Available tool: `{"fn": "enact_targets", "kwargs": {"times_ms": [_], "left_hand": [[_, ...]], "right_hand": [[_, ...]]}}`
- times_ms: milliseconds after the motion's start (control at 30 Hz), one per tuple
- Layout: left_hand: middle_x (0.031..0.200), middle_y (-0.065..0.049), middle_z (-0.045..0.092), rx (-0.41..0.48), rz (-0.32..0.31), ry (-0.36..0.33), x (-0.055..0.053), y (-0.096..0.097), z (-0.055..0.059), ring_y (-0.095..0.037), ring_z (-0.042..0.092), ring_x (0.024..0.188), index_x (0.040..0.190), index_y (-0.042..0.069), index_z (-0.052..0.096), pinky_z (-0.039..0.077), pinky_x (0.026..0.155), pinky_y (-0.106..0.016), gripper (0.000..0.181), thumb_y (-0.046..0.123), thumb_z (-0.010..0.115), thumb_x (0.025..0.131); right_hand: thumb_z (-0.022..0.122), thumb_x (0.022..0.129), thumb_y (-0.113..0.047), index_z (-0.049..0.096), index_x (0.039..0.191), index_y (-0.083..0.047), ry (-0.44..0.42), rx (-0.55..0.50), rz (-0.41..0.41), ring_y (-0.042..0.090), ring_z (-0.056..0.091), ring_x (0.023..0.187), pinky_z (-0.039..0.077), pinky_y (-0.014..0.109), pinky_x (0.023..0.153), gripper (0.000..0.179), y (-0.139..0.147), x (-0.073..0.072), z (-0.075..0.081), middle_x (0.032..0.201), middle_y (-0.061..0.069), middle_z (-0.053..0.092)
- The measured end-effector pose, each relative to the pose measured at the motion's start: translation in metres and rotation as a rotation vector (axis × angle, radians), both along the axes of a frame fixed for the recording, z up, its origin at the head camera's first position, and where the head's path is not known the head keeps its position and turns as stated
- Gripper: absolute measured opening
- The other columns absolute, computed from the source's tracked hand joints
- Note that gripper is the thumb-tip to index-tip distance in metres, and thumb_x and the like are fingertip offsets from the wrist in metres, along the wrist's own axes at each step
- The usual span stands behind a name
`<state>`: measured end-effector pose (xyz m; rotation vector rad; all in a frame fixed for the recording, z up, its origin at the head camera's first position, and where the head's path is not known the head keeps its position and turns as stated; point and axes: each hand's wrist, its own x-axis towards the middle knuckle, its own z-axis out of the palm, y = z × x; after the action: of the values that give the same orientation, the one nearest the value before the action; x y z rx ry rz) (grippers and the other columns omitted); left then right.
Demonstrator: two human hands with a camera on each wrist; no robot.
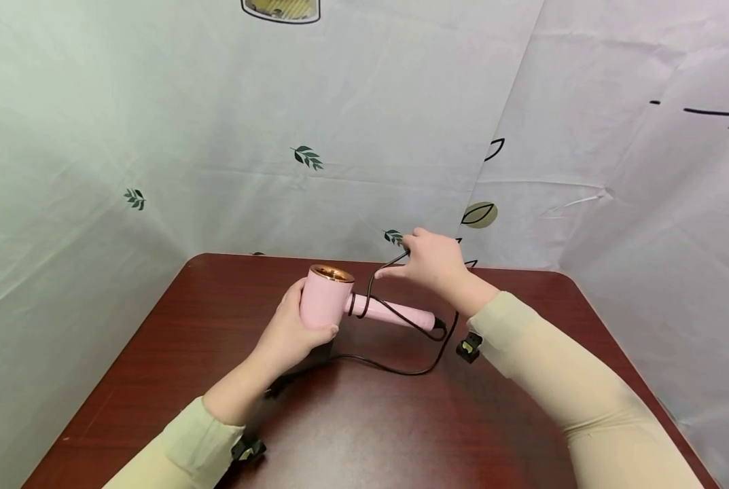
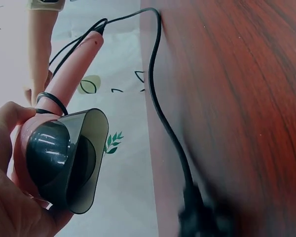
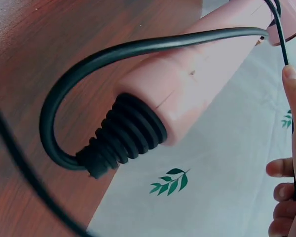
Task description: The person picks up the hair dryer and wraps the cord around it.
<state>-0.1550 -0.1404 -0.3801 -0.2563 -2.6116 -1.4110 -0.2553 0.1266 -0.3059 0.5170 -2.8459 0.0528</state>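
Note:
A pink hair dryer (image 1: 323, 303) with a copper-coloured rim is held above the table, its handle pointing right. My left hand (image 1: 289, 334) grips the barrel from the left, thumb at its lower front. In the left wrist view a dark, flattened nozzle (image 2: 74, 163) shows on the barrel's other end. The black cord (image 1: 403, 318) leaves the handle's base, runs along the handle and loops round it near the barrel. My right hand (image 1: 433, 261), above the handle, holds a stretch of this cord between thumb and fingers. In the right wrist view a ribbed black sleeve (image 3: 133, 128) joins cord and handle.
The reddish-brown wooden table (image 1: 437, 428) lies beneath both hands. The cord's other stretch curves over it toward a dark, blurred plug-like end (image 2: 202, 217) near the left wrist. Pale fabric (image 1: 364, 122) printed with leaves hangs behind the table and at its sides.

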Motion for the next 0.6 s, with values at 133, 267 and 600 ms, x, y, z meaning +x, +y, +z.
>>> {"fn": "enact_targets", "kwargs": {"times_ms": [133,267,600], "left_hand": [[0.132,-0.011,0.048,0.017,-0.02,-0.014,0.0009,0.0002,-0.0002,-0.027,0.054,0.106,0.149,0.008,0.031,0.047,0.087,-0.044,0.096,0.022,0.085,0.07],[0.132,-0.01,0.047,0.043,-0.048,-0.036,0.0014,-0.0012,-0.0017,-0.026,0.055,0.104,0.15,0.009,0.028,0.048,0.086,-0.043,0.097,0.02,0.084,0.071],[0.133,-0.009,0.048,0.071,-0.097,-0.053,0.0005,-0.0086,-0.0036,-0.027,0.055,0.104,0.152,0.011,0.026,0.048,0.084,-0.043,0.099,0.019,0.084,0.072]], "right_hand": [[0.06,0.061,-0.09,0.06,0.084,-0.016,-0.011,-0.004,0.0,0.022,0.05,0.063,0.044,0.039,0.053,0.077,-0.0002,-0.0017,-0.0019,0.082,0.0,0.047],[0.056,0.058,-0.094,0.063,0.085,-0.016,-0.007,-0.01,0.026,0.024,0.05,0.066,0.045,0.039,0.057,0.083,-0.0005,-0.0034,-0.004,0.081,0.001,0.046],[0.058,0.063,-0.09,0.068,0.092,-0.014,-0.072,-0.042,0.077,0.024,0.055,0.074,0.049,0.042,0.065,0.082,-0.0032,-0.0036,-0.0033,0.087,0.001,0.053]]}}
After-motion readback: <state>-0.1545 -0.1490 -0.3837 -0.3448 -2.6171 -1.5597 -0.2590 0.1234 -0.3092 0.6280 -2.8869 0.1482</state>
